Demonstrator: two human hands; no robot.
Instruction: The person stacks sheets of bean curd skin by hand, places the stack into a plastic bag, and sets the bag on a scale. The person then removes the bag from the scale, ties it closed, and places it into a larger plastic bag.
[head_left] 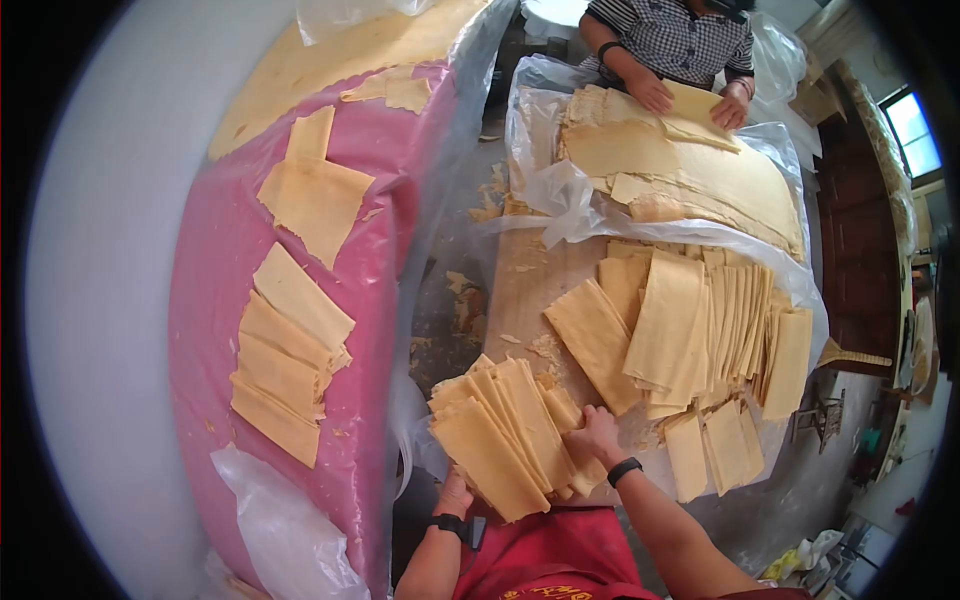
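A thick stack of folded, yellowish bean curd sheets [495, 440] is held between my two hands at the near edge of the work table. My left hand [456, 494] grips its lower left side, with the fingers partly hidden under the sheets. On the right side, my right hand [598, 437] is closed around the edge of the stack. Just beyond my right hand lies a long row of folded bean curd sheets [690, 320], overlapping one another. A few shorter folded sheets [715, 450] lie at the table's near right.
A pink-covered surface [375, 430] on the left carries several sheets [290, 350] and a plastic bag [290, 520]. Across the table [520, 300], a co-worker's hands [690, 100] rest on a large pile of flat sheets [740, 180] in plastic. Scraps litter the floor between.
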